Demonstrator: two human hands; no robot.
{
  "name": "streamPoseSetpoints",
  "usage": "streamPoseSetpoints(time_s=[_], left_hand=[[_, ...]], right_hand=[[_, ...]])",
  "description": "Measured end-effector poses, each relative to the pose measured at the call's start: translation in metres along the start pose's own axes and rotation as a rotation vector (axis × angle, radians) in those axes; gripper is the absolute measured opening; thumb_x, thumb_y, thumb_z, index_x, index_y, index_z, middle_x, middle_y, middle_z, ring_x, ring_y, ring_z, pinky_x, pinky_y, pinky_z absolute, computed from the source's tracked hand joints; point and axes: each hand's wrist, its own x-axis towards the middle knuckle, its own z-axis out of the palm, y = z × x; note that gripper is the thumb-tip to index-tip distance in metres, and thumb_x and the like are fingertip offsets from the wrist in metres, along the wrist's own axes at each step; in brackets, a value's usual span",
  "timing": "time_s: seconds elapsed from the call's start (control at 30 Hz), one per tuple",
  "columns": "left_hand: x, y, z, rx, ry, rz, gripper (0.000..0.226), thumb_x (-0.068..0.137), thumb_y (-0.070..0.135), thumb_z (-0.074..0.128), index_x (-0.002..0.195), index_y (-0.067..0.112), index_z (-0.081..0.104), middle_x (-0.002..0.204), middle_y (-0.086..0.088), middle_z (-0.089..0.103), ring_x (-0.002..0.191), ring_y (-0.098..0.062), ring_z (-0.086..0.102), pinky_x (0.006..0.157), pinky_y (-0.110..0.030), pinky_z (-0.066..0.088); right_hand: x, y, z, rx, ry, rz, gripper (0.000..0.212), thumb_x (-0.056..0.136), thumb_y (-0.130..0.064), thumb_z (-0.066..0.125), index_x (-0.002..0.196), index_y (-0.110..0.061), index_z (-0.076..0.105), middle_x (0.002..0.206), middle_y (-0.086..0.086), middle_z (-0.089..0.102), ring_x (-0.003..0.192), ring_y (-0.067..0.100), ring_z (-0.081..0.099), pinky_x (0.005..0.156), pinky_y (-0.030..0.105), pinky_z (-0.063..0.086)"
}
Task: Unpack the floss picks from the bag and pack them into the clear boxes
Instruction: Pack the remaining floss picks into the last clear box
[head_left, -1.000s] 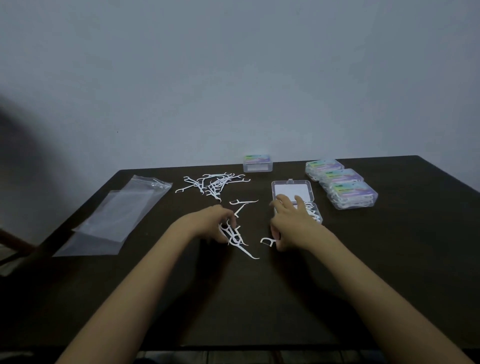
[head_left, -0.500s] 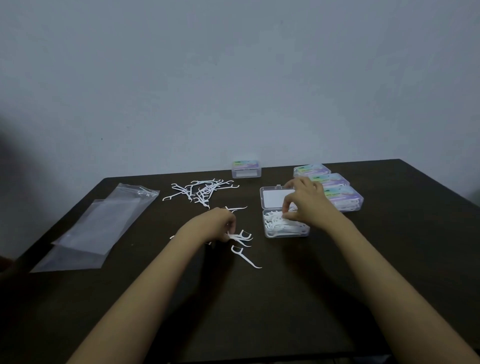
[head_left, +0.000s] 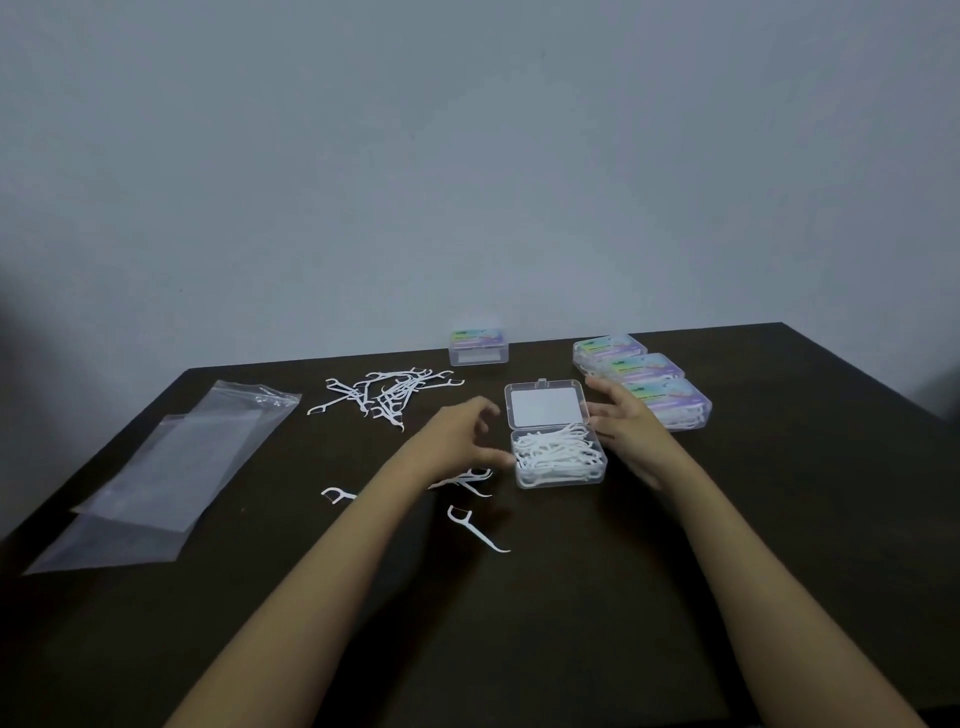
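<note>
The left hand (head_left: 457, 441) hovers with its fingers loosely spread and holds nothing, its thumb reaching toward the left wall of the open clear box (head_left: 563, 480); whether it touches the wall I cannot tell. The right hand (head_left: 631, 428) is likewise spread wide and empty, its fingertips just beside the right edge of the box's lid (head_left: 545, 406), slightly blurred. The box sits between the two hands, its base packed with white floss picks (head_left: 556, 452) lying roughly lengthwise, and its hinged lid is laid back flat behind it, showing the plain white reverse of a label. A few loose picks (head_left: 470, 478) lie just under the left hand, a single pick (head_left: 475, 527) is nearer the person, and another (head_left: 336, 493) peeks out from beside the left forearm. A tangled pile of picks (head_left: 387, 397) lies farther back on the left. Behind the right hand, three closed boxes (head_left: 649, 371) stand in a touching row, filled with picks, each with a pastel green-and-purple label whose writing is too small to read. One more closed box (head_left: 478, 347) with the same label stands alone at the table's far edge. Two flat clear plastic bags (head_left: 208, 457) overlap at the left of the dark table (head_left: 753, 571), before a plain grey wall (head_left: 467, 156).
</note>
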Motion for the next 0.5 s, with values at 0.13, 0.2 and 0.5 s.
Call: streamPoseSetpoints(time_s=[0.13,0.2,0.5], left_hand=[[0.007,0.013,0.015,-0.087,-0.092,-0.006,0.1,0.066,0.022,0.083,0.142,0.018,0.018,0.12,-0.006,0.054,0.105,-0.017,0.052,0.087,-0.024,0.039],[0.01,0.014,0.018,-0.131,-0.078,-0.009,0.109,0.066,0.017,0.083,0.145,0.016,0.008,0.114,-0.007,0.058,0.095,-0.014,0.053,0.085,-0.023,0.041],[0.014,0.006,0.024,-0.139,0.026,0.034,0.08,0.068,0.019,0.081,0.135,0.016,0.036,0.111,-0.005,0.06,0.088,-0.011,0.055,0.08,-0.019,0.044]], right_hand=[[-0.001,0.002,-0.003,0.122,-0.016,-0.013,0.075,0.082,0.021,0.044,0.142,-0.022,0.03,0.126,0.011,0.051,0.105,0.022,0.057,0.082,0.034,0.052],[-0.002,0.003,-0.005,0.157,-0.019,-0.032,0.075,0.08,0.024,0.043,0.139,-0.021,0.035,0.121,0.008,0.052,0.102,0.021,0.057,0.079,0.033,0.052],[-0.005,0.003,-0.003,0.292,-0.008,-0.091,0.032,0.09,0.007,0.033,0.08,-0.001,0.061,0.104,0.016,0.062,0.11,0.027,0.055,0.094,0.037,0.046]])
